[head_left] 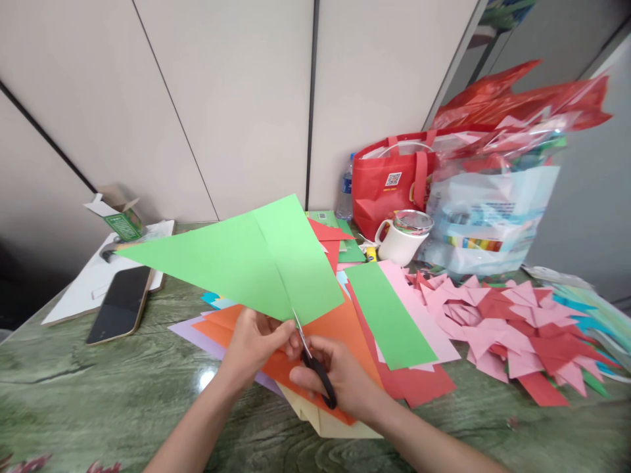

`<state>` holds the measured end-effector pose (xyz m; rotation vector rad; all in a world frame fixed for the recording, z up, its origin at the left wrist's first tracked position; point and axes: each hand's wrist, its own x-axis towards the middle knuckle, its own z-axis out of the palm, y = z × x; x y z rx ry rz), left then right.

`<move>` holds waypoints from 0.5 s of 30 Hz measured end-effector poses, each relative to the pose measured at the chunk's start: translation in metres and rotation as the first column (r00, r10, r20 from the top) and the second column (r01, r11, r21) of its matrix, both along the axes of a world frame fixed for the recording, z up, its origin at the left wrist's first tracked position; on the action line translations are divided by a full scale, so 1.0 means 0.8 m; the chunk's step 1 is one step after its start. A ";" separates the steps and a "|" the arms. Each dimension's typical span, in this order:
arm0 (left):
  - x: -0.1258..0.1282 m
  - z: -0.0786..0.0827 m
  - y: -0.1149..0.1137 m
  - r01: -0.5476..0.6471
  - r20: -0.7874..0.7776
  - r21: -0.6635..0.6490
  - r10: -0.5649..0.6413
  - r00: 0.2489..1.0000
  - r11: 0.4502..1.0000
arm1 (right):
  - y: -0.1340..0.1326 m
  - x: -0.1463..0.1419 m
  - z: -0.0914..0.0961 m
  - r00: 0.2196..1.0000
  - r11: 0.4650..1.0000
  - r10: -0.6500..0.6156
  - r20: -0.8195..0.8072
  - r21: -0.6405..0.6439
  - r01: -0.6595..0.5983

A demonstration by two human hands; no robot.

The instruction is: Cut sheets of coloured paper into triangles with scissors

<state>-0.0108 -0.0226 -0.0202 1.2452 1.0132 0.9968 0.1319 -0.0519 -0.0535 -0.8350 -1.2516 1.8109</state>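
My left hand [256, 341] pinches the lower edge of a folded light green paper sheet [236, 256], holding it up above the table. My right hand [340, 381] grips black-handled scissors [313, 361]; their blades point up into the bottom edge of the green sheet along its crease. Under both hands lies a stack of orange [340, 325], purple and cream sheets.
A green paper strip [389, 315] lies on pink and red sheets to the right, beside a heap of folded pink and red paper pieces [513, 328]. A phone [121, 303], white mug [401, 240], red bag [394, 184], plastic bags and water bottle stand on the green marbled table [98, 401].
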 end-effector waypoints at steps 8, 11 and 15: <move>0.002 0.002 0.000 -0.014 -0.009 -0.015 0.014 1.000 1.000 | -0.001 0.000 -0.004 0.999 0.999 -0.019 0.044 -0.030 0.020; 0.001 0.003 -0.001 -0.011 -0.005 -0.010 0.011 1.000 1.000 | -0.001 -0.001 -0.003 0.998 0.999 -0.028 0.057 -0.036 0.030; -0.004 0.002 0.001 -0.034 -0.029 0.013 0.034 0.999 0.999 | -0.001 -0.002 -0.003 0.996 0.997 -0.044 0.079 -0.053 0.048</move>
